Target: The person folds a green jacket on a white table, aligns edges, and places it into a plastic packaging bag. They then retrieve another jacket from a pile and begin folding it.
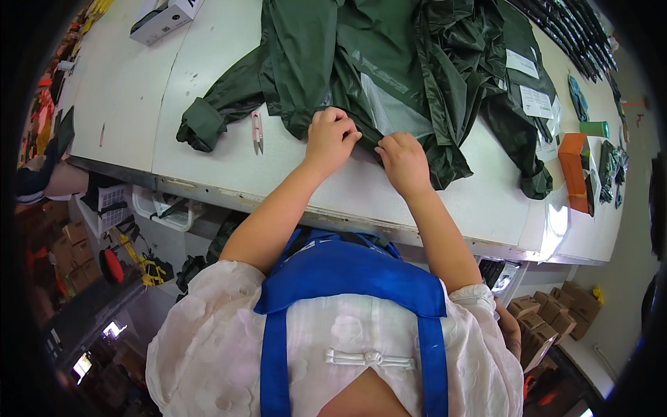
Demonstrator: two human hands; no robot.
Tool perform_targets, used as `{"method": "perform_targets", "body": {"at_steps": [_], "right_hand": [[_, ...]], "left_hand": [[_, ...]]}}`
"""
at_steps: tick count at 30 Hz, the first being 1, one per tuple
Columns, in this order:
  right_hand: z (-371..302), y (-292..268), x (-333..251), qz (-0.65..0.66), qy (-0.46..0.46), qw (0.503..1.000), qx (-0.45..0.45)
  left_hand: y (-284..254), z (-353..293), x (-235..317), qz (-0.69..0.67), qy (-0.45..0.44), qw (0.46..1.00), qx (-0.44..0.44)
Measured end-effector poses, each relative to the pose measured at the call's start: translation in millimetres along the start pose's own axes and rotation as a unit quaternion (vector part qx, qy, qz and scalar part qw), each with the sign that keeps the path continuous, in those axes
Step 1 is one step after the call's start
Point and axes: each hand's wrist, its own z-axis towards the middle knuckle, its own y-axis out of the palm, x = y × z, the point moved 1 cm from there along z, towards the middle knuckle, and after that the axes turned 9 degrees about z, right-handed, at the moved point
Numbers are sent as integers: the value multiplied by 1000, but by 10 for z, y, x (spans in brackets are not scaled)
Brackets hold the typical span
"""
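Observation:
A dark green, shiny rain jacket [299,62] lies spread over the white table, its near hem close to me. My left hand [331,137] pinches the hem edge, fingers curled together. A short way to the right, my right hand [404,161] grips the same edge between thumb and fingers. Between and above the hands a pale grey mesh lining [392,108] shows inside the jacket. One sleeve with a bunched cuff [201,125] stretches out to the left. Beside that sleeve lies a pair of thread snips [258,132] with pink handles, points toward me.
The table's front edge [229,198] runs just before my body. At right are another dark green garment [535,76] with white paper labels, an orange box [574,170] and a green cylinder [594,129]. A white box [163,21] sits far left. Baskets [167,208] hang below the table.

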Motion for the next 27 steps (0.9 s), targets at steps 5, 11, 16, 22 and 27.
{"method": "perform_targets", "body": {"at_steps": [5,11,16,22,27], "right_hand": [[63,5,-72,24,19,999,10],[18,43,-69,29,50,998,10],[23,86,-107,47,64,997,12],[39,27,-91,50,64,997,-4],[44,-50,-133,51,69,996,-6]], "left_hand": [[-48,15,13,39,-3,999,11],[-16,-106,202,61,80,995,8],[30,-134,138,60,107,991,46],[-43,-35,87,-23,40,998,-48],[-229,202,-182,-9,-5,999,39]]}}
